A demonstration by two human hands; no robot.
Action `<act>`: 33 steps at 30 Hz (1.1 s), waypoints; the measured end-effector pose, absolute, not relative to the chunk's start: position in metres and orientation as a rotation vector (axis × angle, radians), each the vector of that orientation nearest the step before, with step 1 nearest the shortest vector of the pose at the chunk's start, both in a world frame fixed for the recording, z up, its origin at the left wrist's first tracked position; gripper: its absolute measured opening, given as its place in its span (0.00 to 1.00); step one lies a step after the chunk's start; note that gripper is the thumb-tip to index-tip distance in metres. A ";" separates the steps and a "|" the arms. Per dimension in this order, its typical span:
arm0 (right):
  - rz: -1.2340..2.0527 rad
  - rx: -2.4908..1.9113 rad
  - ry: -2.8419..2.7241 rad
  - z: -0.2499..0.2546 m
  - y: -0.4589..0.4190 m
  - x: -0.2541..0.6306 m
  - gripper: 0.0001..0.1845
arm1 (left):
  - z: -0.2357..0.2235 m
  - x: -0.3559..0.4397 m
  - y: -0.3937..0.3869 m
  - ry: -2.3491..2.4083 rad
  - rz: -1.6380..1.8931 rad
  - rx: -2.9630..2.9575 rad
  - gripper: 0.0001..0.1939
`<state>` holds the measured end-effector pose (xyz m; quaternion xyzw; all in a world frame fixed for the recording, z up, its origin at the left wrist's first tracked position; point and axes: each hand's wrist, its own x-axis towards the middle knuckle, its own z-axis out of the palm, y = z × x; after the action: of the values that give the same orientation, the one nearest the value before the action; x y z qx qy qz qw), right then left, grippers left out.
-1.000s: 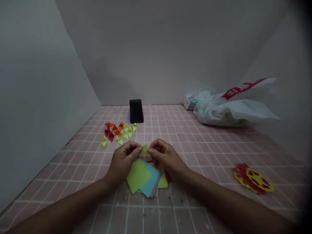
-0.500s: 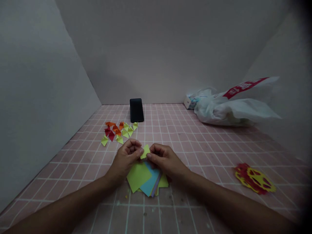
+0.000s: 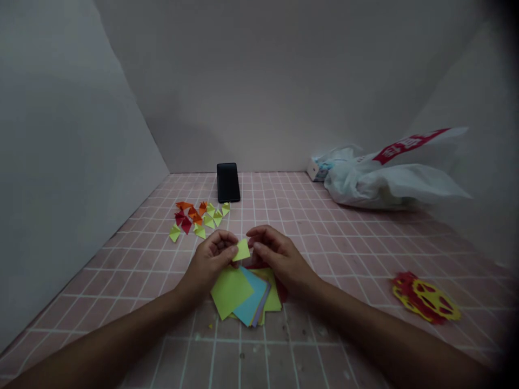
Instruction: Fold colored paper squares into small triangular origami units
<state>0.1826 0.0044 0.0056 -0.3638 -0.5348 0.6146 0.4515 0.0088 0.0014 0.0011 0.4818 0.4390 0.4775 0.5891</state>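
A small yellow paper square (image 3: pixel 243 250) is pinched between the thumb and fingers of my left hand (image 3: pixel 213 260). Just to its right, my right hand (image 3: pixel 279 258) has its thumb and fingers apart, close to the paper's edge and holding nothing that I can see. Below both hands lies a fanned stack of coloured paper sheets (image 3: pixel 233 294) in yellow, blue, purple and red. Several small folded paper pieces (image 3: pixel 194 217) in orange, red and yellow sit in a group beyond my left hand.
A black phone (image 3: pixel 228 182) leans upright at the back. On the right rest a white plastic bag (image 3: pixel 377 186) and a small box (image 3: pixel 314 169) beside it. Red and yellow cut-out shapes (image 3: pixel 425 300) lie nearer, right of my forearm. White walls enclose the pink tiled surface (image 3: pixel 284 210).
My right hand has let go of the yellow paper, its fingers spreading and lifting slightly away to the right. My left hand keeps hold, and more of the paper's face shows.
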 end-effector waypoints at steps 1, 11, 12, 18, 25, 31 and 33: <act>1.555 -0.897 -1.282 0.006 0.004 0.182 0.09 | 0.001 0.009 0.001 1.032 1.151 1.189 0.10; 1.516 -0.991 -1.347 0.002 0.000 0.179 0.08 | 0.005 0.005 -0.005 1.213 1.150 1.792 0.03; 1.490 -0.995 -1.374 0.001 0.000 0.180 0.07 | 0.005 0.005 -0.005 1.219 1.157 1.818 0.02; 1.412 -1.004 -1.449 0.004 -0.001 0.180 0.06 | 0.007 0.004 -0.006 1.198 1.187 1.977 0.01; 1.345 -1.000 -1.501 0.007 -0.002 0.180 0.03 | 0.008 0.005 -0.008 1.155 1.196 2.030 0.02; 1.347 -0.985 -1.509 0.001 0.000 0.180 0.06 | 0.010 0.004 -0.007 1.137 1.209 2.125 0.01; 1.339 -0.985 -1.512 0.000 0.000 0.180 0.07 | 0.009 0.004 -0.007 1.128 1.211 2.136 0.01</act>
<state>0.1801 0.0000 0.0004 -0.3953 -0.6067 0.5371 0.4326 0.0043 -0.0069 0.0094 0.7714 0.4074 0.4374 0.2182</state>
